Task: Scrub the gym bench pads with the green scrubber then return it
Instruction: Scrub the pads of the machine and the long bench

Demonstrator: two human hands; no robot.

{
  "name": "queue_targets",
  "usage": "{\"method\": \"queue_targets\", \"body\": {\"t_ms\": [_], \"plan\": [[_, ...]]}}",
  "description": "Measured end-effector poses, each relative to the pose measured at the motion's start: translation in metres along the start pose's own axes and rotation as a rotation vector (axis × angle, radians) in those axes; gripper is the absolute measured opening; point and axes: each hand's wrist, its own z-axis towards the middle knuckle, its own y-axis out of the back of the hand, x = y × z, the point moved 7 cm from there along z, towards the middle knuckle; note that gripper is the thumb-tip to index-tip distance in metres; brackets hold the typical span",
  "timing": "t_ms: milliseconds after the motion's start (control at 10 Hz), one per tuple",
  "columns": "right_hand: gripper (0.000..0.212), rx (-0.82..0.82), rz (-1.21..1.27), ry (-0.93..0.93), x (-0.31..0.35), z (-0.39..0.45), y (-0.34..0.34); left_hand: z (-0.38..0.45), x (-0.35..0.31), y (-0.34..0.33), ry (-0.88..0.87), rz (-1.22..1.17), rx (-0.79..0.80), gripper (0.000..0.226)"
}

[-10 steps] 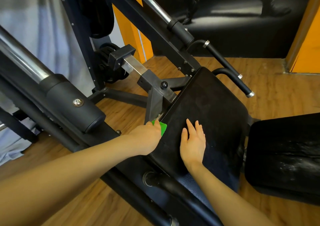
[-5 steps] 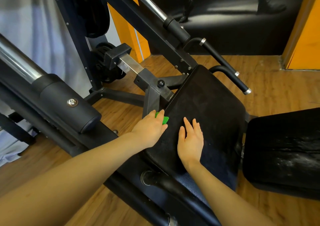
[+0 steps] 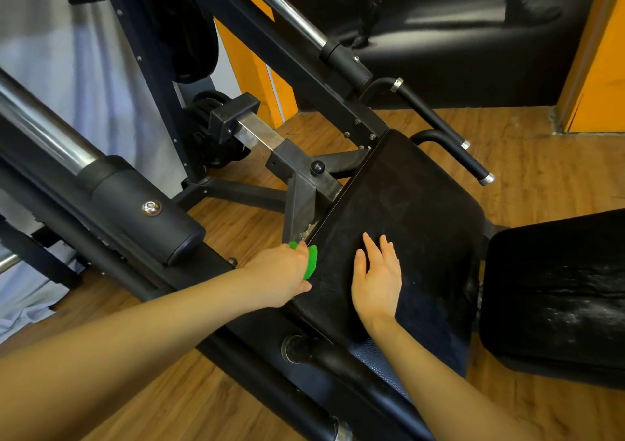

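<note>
My left hand (image 3: pixel 280 273) grips the green scrubber (image 3: pixel 310 260) and holds it against the left edge of the black bench pad (image 3: pixel 412 210). Most of the scrubber is hidden under my fingers. My right hand (image 3: pixel 377 280) lies flat on the pad's lower middle with its fingers straight and slightly spread. A second black pad (image 3: pixel 554 291) sits to the right, with whitish streaks on its surface.
A black metal frame post with a knob (image 3: pixel 316 168) stands just left of the pad. A thick roller and chrome bar (image 3: pixel 135 203) cross at the left. Two black handles (image 3: pixel 439 126) stick out behind the pad. Wood floor (image 3: pixel 541 170) surrounds the machine.
My left hand slid up along the pad's left edge with the scrubber, then back down a little. My right hand has stayed flat on the pad.
</note>
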Motion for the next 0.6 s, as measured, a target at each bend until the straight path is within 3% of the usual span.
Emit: {"method": "queue_targets", "body": {"t_ms": [300, 600], "plan": [[0.043, 0.045, 0.038, -0.005, -0.004, -0.001, 0.003, 0.005, -0.001, 0.014, -0.003, 0.034, 0.049, 0.056], [0.043, -0.03, 0.033, -0.166, -0.043, 0.011, 0.04, 0.043, -0.055, 0.037, -0.228, -0.138, -0.278, 0.069]]}}
